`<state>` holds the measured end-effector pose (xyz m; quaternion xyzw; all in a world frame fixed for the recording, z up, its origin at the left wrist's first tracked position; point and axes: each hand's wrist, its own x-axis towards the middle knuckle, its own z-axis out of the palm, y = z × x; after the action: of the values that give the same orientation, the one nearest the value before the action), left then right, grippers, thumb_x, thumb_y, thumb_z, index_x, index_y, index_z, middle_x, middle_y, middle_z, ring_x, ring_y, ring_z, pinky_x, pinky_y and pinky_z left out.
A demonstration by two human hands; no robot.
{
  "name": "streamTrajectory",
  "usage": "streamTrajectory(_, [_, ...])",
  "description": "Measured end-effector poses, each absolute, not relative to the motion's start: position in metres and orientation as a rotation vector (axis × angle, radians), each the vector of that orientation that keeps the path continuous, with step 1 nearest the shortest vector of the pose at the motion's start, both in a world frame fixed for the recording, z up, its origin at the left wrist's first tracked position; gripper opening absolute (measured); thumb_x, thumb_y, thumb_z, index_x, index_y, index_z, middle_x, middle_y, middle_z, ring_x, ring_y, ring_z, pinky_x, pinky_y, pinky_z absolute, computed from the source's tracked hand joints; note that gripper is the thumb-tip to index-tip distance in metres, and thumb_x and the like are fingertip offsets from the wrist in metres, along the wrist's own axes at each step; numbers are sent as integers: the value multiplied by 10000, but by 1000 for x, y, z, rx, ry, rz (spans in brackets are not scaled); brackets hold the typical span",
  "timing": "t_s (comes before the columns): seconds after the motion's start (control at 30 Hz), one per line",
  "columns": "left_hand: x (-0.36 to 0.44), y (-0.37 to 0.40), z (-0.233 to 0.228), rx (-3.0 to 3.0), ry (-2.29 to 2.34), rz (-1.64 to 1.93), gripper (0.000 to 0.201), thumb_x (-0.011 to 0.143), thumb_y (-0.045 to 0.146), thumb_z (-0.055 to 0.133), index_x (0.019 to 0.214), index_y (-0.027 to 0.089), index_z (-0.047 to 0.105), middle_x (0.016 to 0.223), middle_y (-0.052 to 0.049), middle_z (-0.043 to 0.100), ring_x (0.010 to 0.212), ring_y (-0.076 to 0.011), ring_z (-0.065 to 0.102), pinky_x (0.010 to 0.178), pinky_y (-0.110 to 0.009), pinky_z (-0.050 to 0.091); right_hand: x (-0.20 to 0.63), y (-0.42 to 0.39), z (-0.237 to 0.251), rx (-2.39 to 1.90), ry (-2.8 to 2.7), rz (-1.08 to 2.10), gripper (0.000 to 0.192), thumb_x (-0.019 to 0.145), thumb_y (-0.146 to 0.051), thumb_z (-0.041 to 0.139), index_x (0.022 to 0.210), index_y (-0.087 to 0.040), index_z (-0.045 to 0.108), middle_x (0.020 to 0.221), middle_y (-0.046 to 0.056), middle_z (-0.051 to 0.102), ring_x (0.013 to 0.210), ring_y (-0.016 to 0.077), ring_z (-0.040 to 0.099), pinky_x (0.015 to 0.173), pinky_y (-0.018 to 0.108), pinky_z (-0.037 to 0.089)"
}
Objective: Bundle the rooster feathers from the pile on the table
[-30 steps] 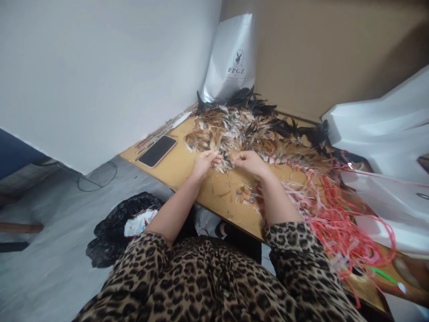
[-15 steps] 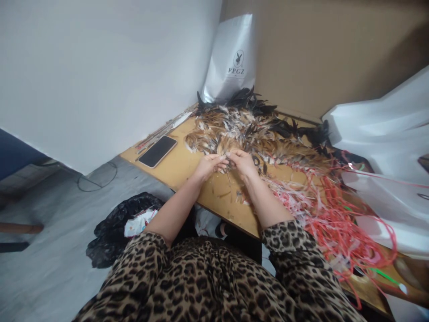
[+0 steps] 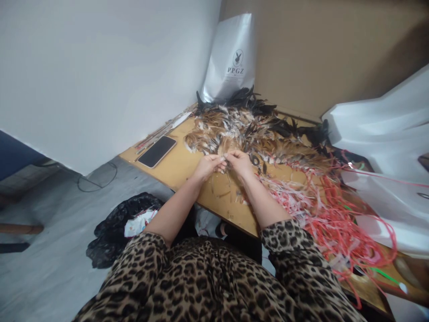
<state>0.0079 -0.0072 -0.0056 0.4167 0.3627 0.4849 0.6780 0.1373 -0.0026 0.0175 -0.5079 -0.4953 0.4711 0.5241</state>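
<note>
Handling looks under way — left hand (image 3: 207, 165) and right hand (image 3: 240, 163) meet, fingers pinching the base of a tan feather bunch (image 3: 229, 144) over the bench (image 3: 181, 169); more feathers (image 3: 214, 120) lie heaped beyond — how many are finished cannot be told.

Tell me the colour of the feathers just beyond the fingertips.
The feathers there are golden brown, seen best in the head view.

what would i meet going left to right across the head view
Straight brown bar, black-screened rectangular phone, the person's bare left hand, bare right hand, tangled red and pink plastic-looking strands.
</note>
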Motion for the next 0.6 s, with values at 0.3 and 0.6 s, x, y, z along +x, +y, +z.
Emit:
streamTrajectory(0.3, [4,-1,-6,850,934,1293,210,695,307,674,706,107,610,645,-22,632,484,-30,524,455,-139,383,175,8,25,-1367,-1569,843,248,639,-377,621,699,-140,658,656,23,638,578,116,516,589,242,407])
streamTrajectory(0.6, [3,-1,-6,819,929,1341,191,709,291,653,700,107,604,628,-14,620,486,-30,517,458,-148,371,157,-10,32,-1533,-2178,276,193,737,-257,502,760,-196,684,834,53,667,739,155,570,657,242,376])
